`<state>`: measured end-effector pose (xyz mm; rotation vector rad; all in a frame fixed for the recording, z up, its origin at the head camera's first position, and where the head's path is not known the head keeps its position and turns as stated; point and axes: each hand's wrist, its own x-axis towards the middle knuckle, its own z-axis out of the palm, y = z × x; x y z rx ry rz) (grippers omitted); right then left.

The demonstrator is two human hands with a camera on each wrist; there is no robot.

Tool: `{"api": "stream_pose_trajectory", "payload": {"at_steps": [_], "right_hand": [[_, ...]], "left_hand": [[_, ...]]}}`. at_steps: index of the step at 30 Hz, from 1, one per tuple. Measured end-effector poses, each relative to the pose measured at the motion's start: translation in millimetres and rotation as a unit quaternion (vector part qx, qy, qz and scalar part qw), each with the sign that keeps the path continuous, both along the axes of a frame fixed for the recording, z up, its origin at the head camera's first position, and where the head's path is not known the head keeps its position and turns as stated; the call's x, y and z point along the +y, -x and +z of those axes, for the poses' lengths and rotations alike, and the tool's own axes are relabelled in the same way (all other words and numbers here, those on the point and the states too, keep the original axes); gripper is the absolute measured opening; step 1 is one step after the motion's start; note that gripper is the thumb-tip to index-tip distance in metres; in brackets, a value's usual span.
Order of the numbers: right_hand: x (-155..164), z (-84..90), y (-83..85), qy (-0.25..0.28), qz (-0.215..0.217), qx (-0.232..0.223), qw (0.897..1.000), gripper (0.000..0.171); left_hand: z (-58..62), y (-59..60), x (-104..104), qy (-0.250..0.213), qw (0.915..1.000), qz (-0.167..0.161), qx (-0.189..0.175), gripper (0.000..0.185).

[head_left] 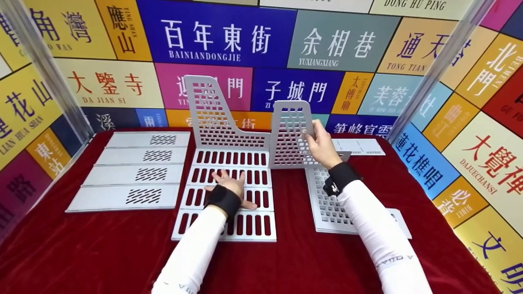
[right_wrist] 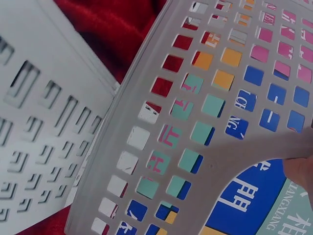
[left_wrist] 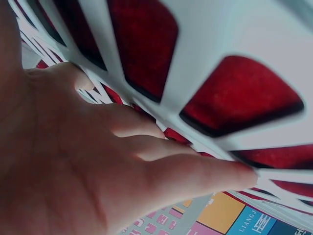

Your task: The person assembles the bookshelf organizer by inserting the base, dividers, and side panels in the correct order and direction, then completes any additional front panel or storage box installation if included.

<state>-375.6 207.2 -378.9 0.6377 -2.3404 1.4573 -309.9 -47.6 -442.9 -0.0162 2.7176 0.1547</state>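
Observation:
In the head view my left hand lies with spread fingers on a light grey slotted panel made of several rows. The left wrist view shows its straight fingers against the slotted surface. At the slotted panel's far end stands an upright perforated panel with a stepped, curved top edge. My right hand pinches the right edge of another perforated panel, held upright beside it. In the right wrist view a fingertip shows at the curved edge of this panel.
Several white panels with small slot patterns lie overlapped on the left of the red cloth. A stack of perforated panels lies under my right forearm. Farther back on the right is a white panel. Sign-covered walls enclose the table.

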Motion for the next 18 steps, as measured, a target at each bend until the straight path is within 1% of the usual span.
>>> {"api": "stream_pose_trajectory", "payload": {"at_steps": [3, 7, 11, 14, 18], "right_hand": [[-2, 0.6, -1.0, -0.007, -0.007, 0.002, 1.0, 0.021], [-5, -2.2, -0.7, 0.005, -0.004, -0.016, 1.0, 0.02], [-4, -16.3, 18.4, 0.035, -0.002, -0.039, 0.999, 0.02], [-2, -24.9, 32.4, 0.061, -0.002, -0.049, 0.997, 0.021], [-2, -23.9, 34.3, 0.083, 0.002, -0.057, 0.995, 0.023]], "left_hand": [[0.5, -0.3, 0, -0.004, 1.0, 0.001, -0.005, 0.129], [0.7, -2.8, -1, -0.004, 1.0, 0.001, -0.004, 0.128], [0.8, -4.3, -2, -0.013, 0.9999, -0.002, 0.005, 0.128], [1.5, -3.2, -2, -0.023, 0.9997, 0.0, 0.002, 0.129], [1.2, -0.9, 0, -0.017, 0.9999, -0.003, 0.0, 0.129]]}}
